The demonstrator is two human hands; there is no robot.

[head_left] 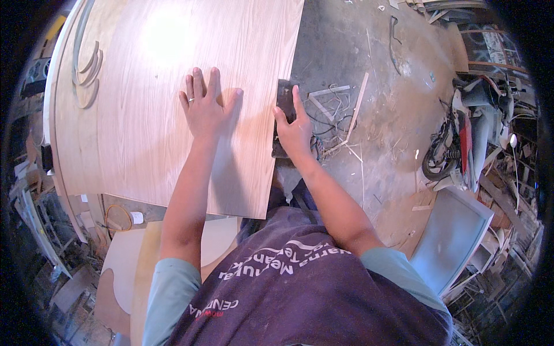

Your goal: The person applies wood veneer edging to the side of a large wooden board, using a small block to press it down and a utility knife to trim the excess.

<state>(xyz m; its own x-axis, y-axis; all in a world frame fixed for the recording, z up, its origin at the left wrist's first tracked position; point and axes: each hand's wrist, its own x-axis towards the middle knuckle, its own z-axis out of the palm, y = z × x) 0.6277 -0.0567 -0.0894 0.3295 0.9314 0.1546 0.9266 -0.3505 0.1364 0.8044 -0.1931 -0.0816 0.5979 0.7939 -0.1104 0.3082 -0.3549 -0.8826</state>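
Observation:
A large light wood-grain panel (138,115) fills the upper left, with a bright glare spot on its far part. My left hand (206,109) lies flat on it, fingers spread and a ring on one finger. At the panel's right edge is a dark rectangular block (284,95), slightly overlapping that edge. My right hand (294,134) grips the block, thumb on the near side and forefinger stretched along it; the other fingers are hidden. Whether the block has an abrasive face I cannot tell.
Curved strips (86,75) lie on the panel's left part. Wood offcuts and tangled cord (334,112) litter the concrete floor to the right. A motorcycle (456,138) and a grey-blue panel (447,236) stand at the far right. Cut boards (124,277) are at the lower left.

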